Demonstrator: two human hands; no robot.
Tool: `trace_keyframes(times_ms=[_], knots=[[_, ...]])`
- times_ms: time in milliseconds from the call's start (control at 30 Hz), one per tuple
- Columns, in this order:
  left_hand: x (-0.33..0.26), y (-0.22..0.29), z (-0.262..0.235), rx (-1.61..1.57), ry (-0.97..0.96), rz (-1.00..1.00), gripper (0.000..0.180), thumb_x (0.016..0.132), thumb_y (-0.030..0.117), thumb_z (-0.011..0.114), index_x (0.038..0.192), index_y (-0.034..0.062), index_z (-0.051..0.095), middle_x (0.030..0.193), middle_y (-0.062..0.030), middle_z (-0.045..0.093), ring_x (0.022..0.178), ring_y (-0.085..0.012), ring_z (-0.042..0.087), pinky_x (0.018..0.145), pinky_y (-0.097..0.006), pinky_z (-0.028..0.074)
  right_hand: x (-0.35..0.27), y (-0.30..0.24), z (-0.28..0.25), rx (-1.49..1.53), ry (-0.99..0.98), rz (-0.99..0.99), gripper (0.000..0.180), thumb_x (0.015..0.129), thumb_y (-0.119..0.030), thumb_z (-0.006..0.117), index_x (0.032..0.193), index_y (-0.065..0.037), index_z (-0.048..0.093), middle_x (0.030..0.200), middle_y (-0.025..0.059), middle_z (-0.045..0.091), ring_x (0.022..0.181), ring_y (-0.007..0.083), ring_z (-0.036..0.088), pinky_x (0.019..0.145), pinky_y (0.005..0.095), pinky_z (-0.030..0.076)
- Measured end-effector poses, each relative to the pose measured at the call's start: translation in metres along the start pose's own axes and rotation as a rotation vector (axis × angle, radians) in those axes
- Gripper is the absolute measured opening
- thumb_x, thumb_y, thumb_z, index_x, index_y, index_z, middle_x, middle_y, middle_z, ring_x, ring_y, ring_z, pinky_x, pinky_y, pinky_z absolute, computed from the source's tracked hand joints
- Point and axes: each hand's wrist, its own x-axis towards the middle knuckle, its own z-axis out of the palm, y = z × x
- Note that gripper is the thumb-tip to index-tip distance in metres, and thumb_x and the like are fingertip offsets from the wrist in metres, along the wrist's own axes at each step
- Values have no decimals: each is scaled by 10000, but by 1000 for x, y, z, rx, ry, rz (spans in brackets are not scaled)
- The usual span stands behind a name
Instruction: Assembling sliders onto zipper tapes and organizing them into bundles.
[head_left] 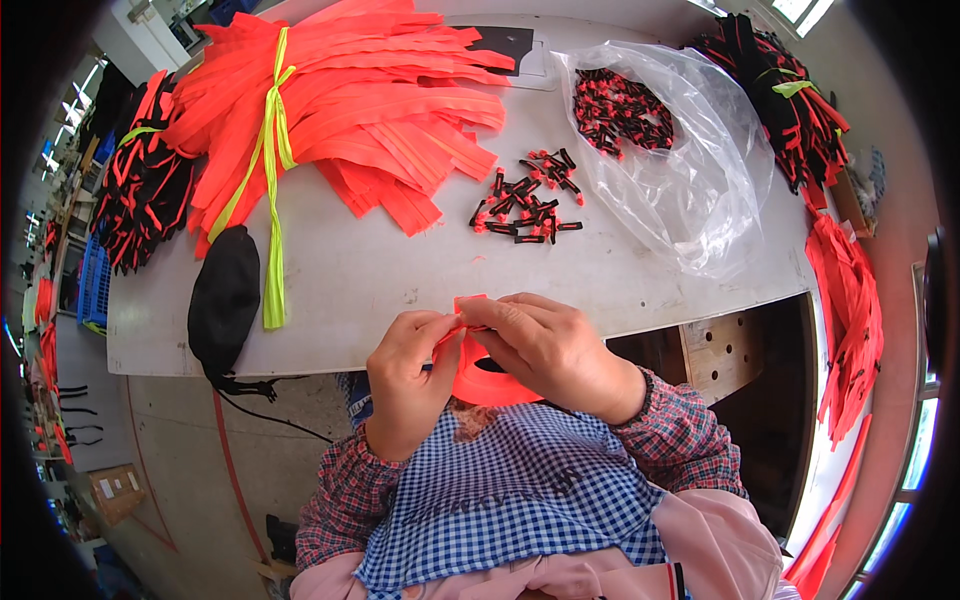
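Observation:
At the near edge of the table, both my hands pinch one orange-red zipper strip (490,390). Its end stands up between my fingertips, and the rest curves down in a loop over my lap. My left hand (408,372) is closed on the strip from the left. From the other side my right hand (562,350) grips it, thumb and fingers pressed together. Whatever small part may sit between the fingertips is hidden. Beyond my hands lies a loose group of small black-and-red zipper pulls (525,208).
A big bundle of orange-red zipper strips (370,110), tied with a yellow-green band (272,150), covers the far left. A clear plastic bag (690,190) holds more pulls. A black pouch (225,300) lies at the left edge. Black-and-red bundles (775,100) hang at the right.

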Motion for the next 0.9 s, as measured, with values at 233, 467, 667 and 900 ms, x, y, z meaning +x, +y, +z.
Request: trace_keyframes(times_ms=[233, 467, 667, 900], knots=[[-4, 0, 7, 24, -18, -49, 150, 850, -35, 691, 998, -14, 680, 898, -136, 662, 764, -261, 682, 643, -324, 540, -7, 4, 13, 48, 22, 119, 330, 846, -13, 702, 1166, 5, 627, 924, 146, 707, 837, 295, 707, 729, 360, 588], [2, 10, 1, -5, -104, -113, 154, 842, -42, 684, 993, -12, 679, 911, -139, 667, 767, -266, 678, 658, -322, 536, -12, 2, 10, 65, 18, 174, 275, 861, -13, 695, 1132, 9, 651, 936, 141, 717, 836, 293, 714, 728, 354, 589], [5, 8, -1, -279, -98, -274, 164, 887, -15, 685, 1050, -31, 688, 941, -99, 677, 827, -154, 677, 707, -270, 550, -11, 6, 11, 205, 128, 165, 299, 891, -23, 693, 1184, 14, 643, 1012, 141, 728, 861, 240, 727, 771, 323, 593], [5, 9, -3, -357, -121, -312, 166, 898, -9, 681, 1060, -46, 687, 958, -92, 680, 847, -132, 669, 721, -250, 547, -10, 6, 6, 356, 109, 319, 287, 882, -36, 685, 1161, 19, 641, 989, 179, 713, 871, 317, 717, 763, 328, 583]])
